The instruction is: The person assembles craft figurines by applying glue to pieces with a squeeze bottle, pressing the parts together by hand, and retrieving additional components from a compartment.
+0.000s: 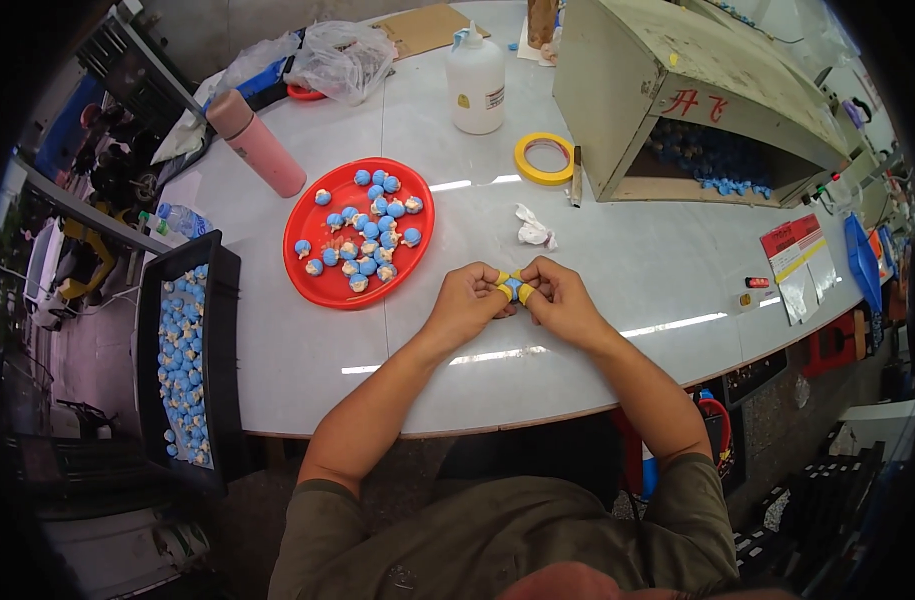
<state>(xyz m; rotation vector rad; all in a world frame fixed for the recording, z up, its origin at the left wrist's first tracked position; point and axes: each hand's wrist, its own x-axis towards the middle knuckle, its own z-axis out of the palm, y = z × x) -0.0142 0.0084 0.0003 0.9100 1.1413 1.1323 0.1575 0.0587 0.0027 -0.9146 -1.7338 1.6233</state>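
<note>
My left hand and my right hand meet over the table in front of me, fingertips almost touching. Yellow coverings wrap the thumbs and forefingers. Between them both hands pinch a small blue piece, mostly hidden by the fingers, so its full shape does not show. To the left of my hands lies a round red tray with several small blue, ball-like pieces that have cream-coloured parts. A crumpled white tissue rests just beyond my hands.
A black bin of similar blue pieces stands at the table's left edge. Farther off are a pink bottle, a white squeeze bottle and a yellow tape roll. At right, a beige box holds blue pieces.
</note>
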